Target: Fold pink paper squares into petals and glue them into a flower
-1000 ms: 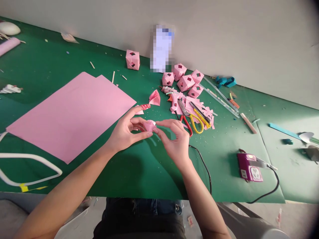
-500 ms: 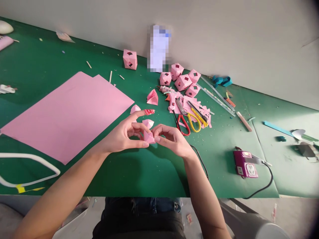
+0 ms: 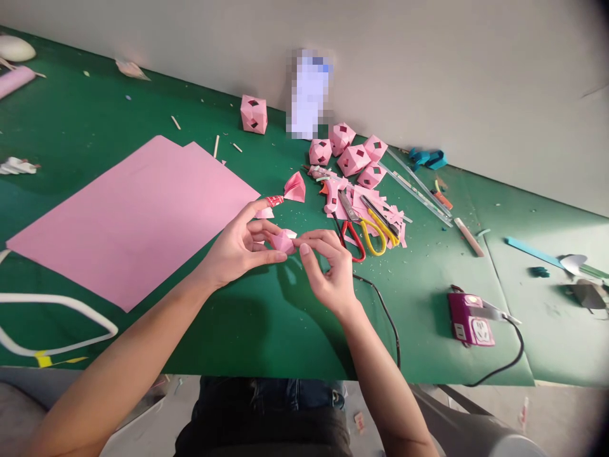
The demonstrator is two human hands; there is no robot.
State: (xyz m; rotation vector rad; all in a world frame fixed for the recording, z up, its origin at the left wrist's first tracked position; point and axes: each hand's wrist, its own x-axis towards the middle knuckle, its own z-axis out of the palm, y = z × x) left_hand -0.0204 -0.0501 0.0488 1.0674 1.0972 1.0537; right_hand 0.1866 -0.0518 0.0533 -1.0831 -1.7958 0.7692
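Note:
Both my hands meet above the green table on a small folded pink paper piece. My left hand pinches it between thumb and middle fingers, with the index finger raised; that finger has a red-patterned tip. My right hand pinches the piece's right corner with thumb and fingertips. A folded pink cone lies just beyond the hands. Large pink paper sheets lie to the left.
Several pink paper cubes and one apart stand by the wall. Red scissors, yellow scissors, a glue gun and pink scraps lie right of the hands. A purple power strip with black cord sits at right. A white loop lies at left.
My hands lifted slightly and turned the pink piece; my right hand rotated so its fingers now pinch the piece from the right, palm more toward me.

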